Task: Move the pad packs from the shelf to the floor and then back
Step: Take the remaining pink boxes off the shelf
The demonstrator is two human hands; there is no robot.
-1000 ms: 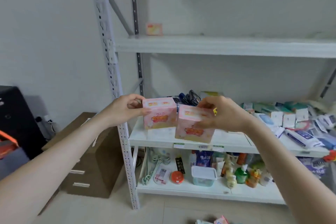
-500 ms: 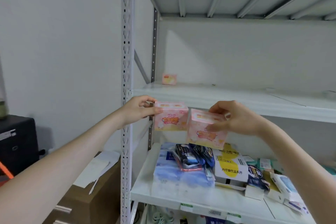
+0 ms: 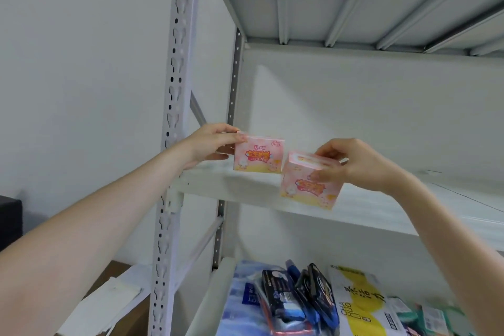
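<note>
I hold two pink pad packs at the height of the white metal shelf (image 3: 245, 188). My left hand (image 3: 211, 144) grips the left pad pack (image 3: 257, 155) by its left edge, upright, with its base at or just above the shelf board near the left post. My right hand (image 3: 354, 163) pinches the right pad pack (image 3: 309, 184) by its top, tilted, hanging in front of the shelf's front edge. The two packs nearly touch. The small pink pack seen earlier at the back of this shelf is hidden behind the left pack.
The perforated white upright post (image 3: 174, 144) stands just left of my left hand. The shelf below holds a blue bag (image 3: 240, 308), dark packets (image 3: 297, 294) and a yellow-and-white box (image 3: 360, 305). A brown cardboard box (image 3: 120, 308) sits lower left. The upper shelf's underside (image 3: 354, 3) is overhead.
Both hands have lifted the two packs from the lower stocked shelf's height up to the middle shelf, and my view has tilted upward. The left pack now sits at the shelf board.
</note>
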